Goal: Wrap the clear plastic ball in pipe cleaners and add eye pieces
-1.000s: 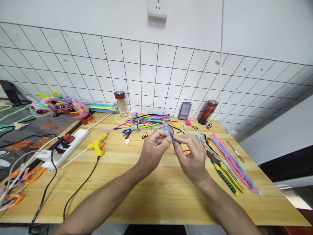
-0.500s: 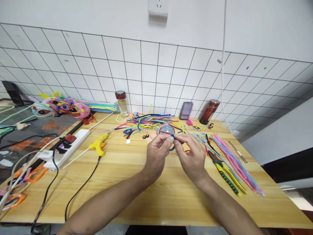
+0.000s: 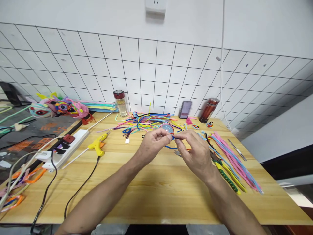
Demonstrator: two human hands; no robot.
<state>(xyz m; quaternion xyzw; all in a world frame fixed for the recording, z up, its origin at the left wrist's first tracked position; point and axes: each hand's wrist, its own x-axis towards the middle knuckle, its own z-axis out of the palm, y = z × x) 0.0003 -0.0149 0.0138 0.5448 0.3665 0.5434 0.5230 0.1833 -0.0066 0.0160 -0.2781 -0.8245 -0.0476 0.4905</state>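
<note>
Blue pipe cleaner (image 3: 173, 137) (partly hidden) runs sideways.

Near the tiled wall (image 3: 166, 75), a glass bottle (image 3: 122, 107) with a dark red lid (image 3: 118, 95) and, farther right, a red flask (image 3: 208, 111) stand on the tabletop (image 3: 146, 199). Above the tiles sits a white socket (image 3: 156, 7); a white cable (image 3: 222, 71) hangs at the right. At the left lies a white power strip (image 3: 79, 140) with a red plug (image 3: 68, 139).
</note>
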